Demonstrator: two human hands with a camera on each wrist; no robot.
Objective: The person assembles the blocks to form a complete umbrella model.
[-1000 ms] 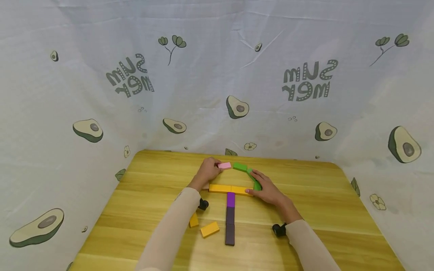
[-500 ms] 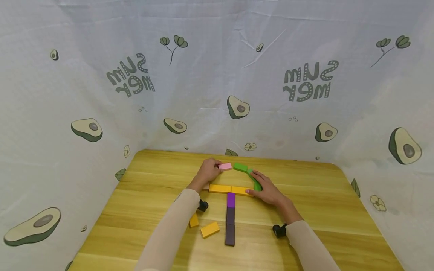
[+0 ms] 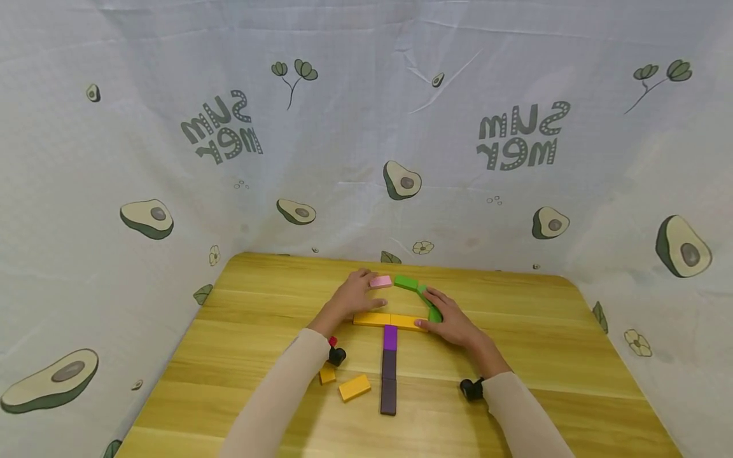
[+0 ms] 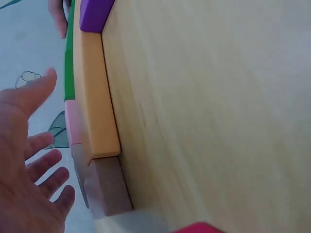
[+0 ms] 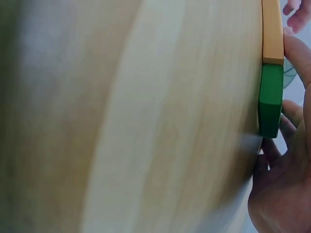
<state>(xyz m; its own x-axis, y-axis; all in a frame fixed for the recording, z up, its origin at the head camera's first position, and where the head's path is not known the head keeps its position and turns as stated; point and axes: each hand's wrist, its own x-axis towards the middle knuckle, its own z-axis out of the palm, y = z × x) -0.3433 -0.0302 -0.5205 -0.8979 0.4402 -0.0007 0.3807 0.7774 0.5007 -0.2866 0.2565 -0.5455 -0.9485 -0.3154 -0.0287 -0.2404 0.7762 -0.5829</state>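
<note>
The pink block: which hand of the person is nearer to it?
Left. The left hand is at the left end of the pink block; the right hand is farther away, by the green blocks.

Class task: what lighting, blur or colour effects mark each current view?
Head: pale glare on the table, bottom centre; left wrist: the yellow block looks dull orange; right wrist: left side dark and blurred, the green block crisper.

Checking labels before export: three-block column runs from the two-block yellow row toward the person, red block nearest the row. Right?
Colour's off: the head view shows a purple block, not a red one, nearest the two-block yellow row. The three-block column running from that row toward the person stands as stated.
</note>
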